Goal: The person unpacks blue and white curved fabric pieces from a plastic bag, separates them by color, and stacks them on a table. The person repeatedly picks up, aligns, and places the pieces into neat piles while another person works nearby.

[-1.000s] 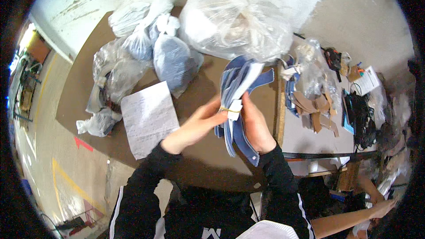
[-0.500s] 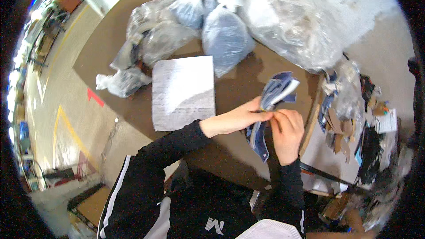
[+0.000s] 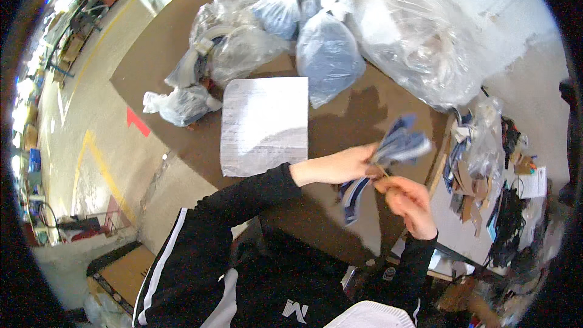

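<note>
My left hand is closed round the middle of a bundle of dark blue denim strips with pale edges. The upper ends fan out beyond my fingers, smeared by motion, and the lower ends hang beneath the hand. Close by on the right, my right hand has its fingers pinched together. From them a thin yellowish band runs to the middle of the bundle. A sheet of paper with handwriting lies on the brown tabletop, left of the bundle.
Tied plastic bags of blue pieces and a big clear bag line the table's far side. Smaller bags sit at the left. On the right, a lower surface carries scraps and plastic. A cardboard box stands lower left.
My right hand has turned and drawn slightly down and right from the bundle, with the thin band stretched between. The left hand still grips the strips. The whole view has shifted a little.
</note>
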`<move>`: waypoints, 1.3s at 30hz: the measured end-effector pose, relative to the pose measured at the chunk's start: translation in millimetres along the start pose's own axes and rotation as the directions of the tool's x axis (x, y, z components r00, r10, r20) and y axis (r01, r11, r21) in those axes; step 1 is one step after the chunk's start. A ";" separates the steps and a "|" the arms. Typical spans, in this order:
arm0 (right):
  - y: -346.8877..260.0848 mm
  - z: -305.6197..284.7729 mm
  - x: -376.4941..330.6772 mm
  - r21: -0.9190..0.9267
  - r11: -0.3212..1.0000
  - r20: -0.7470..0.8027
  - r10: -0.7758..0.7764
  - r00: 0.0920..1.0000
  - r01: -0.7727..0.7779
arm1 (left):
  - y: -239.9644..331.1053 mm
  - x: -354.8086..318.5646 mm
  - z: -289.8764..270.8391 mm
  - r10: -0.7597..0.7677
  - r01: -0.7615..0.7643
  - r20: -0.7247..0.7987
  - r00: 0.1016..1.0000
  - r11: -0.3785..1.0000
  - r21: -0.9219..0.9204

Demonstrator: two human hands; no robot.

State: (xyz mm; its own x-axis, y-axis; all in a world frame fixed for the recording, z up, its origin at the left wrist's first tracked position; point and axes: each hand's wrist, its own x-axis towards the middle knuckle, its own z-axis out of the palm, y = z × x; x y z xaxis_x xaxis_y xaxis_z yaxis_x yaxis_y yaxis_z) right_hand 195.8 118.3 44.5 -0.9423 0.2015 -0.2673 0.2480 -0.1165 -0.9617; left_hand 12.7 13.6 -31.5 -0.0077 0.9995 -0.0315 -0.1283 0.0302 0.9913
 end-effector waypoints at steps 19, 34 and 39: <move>35.5 -71.5 3.1 0.880 0.086 -0.444 -0.203 0.873 0.468 | 33.0 -24.1 -17.1 -0.177 0.488 0.458 0.871 0.419 -0.766; 63.5 -75.0 2.2 0.814 -0.029 -0.568 -0.246 0.785 0.580 | 35.6 -18.1 -24.8 -0.186 0.399 0.355 0.916 0.505 -0.765; 39.3 -68.1 0.9 0.793 -0.197 -0.596 -0.058 0.801 0.576 | 31.3 -24.4 -18.9 -0.087 0.366 0.387 0.918 0.562 -0.741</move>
State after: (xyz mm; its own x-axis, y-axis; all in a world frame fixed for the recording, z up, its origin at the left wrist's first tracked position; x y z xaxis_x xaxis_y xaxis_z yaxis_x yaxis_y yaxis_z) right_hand 220.0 180.1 2.4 -0.6348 0.7478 -0.1944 -0.7703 -0.6323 0.0833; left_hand -9.9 -10.1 -2.1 0.3884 0.9191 -0.0658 -0.8101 0.3746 0.4511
